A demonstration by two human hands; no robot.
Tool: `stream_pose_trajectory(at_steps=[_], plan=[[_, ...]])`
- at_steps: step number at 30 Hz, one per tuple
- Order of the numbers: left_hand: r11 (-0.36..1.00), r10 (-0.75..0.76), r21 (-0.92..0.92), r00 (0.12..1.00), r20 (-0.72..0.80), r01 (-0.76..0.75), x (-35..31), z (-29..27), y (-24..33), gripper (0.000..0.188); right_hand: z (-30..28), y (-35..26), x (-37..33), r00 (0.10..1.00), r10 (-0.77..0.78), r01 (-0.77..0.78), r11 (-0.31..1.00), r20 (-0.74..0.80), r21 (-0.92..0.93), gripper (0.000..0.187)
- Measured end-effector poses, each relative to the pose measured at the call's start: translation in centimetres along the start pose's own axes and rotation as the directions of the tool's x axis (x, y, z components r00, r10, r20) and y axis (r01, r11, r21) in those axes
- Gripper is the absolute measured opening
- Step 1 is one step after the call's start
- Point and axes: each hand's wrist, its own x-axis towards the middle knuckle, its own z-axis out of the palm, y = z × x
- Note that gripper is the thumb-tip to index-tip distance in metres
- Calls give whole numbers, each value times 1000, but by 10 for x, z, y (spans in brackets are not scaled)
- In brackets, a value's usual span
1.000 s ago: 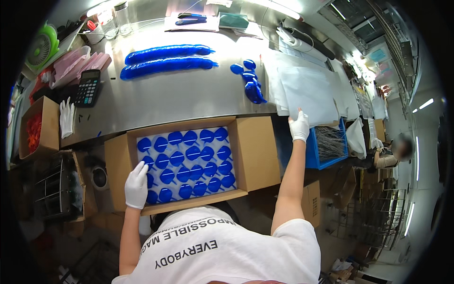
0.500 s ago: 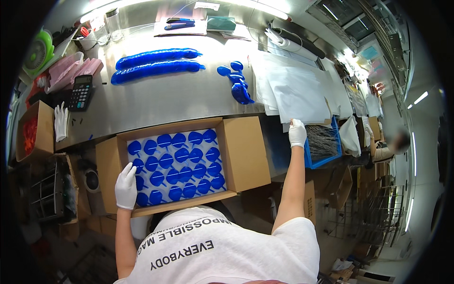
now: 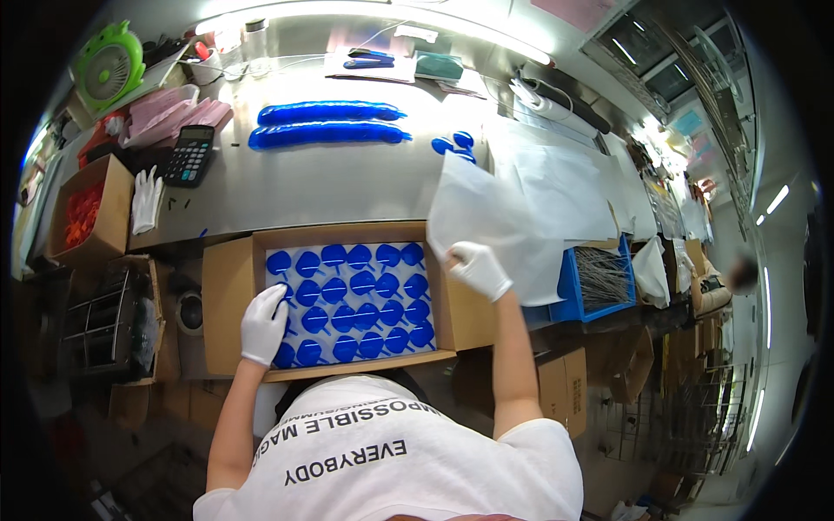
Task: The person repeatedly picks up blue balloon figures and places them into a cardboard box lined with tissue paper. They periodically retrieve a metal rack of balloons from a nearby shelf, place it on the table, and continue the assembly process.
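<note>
My right hand (image 3: pixel 480 269), in a white glove, pinches the near edge of a thin white sheet (image 3: pixel 473 207). The sheet hangs raised and slightly curled over the right flap of an open cardboard box (image 3: pixel 228 304). Rows of flat, round blue pieces with short stems (image 3: pixel 342 319) lie on a white layer inside the box. At the box's left side rests my left hand (image 3: pixel 264 325), also gloved, fingers stretched out over the inner edge and the leftmost pieces. Whatever lies under those fingertips is hidden.
A stack of white sheets (image 3: pixel 556 178) lies on the metal table, with a blue basket of thin wires (image 3: pixel 569 300) in front of it. Two long blue rolls (image 3: pixel 330 133), loose blue pieces (image 3: pixel 463 139) and a calculator (image 3: pixel 190 156) are farther back. A small box (image 3: pixel 113 204) stands left.
My right hand has drawn a white sheet off the stack and carried it left toward the box. My left hand stays at the box's left side. The whole view has shifted slightly.
</note>
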Motion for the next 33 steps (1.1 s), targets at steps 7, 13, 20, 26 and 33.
stream_pose_trajectory(at_steps=[7,13,20,26,33], plan=[[721,-352,-463,848,396,516,44,66,20,77,165,-99,-10,909,-185,172,983,374,68,15],[721,-608,-356,789,87,595,16,67,-20,58,125,-71,-19,779,483,-621,507,399,598,46],[893,-445,-96,893,-62,439,-2,48,-7,58,138,3,-40,700,619,-710,654,356,259,49],[928,136,247,871,473,-279,36,26,60,61,147,12,-34,841,507,-507,860,187,-54,37],[929,217,121,781,585,-349,28,73,49,66,138,-27,-1,887,415,-381,905,201,-187,36]])
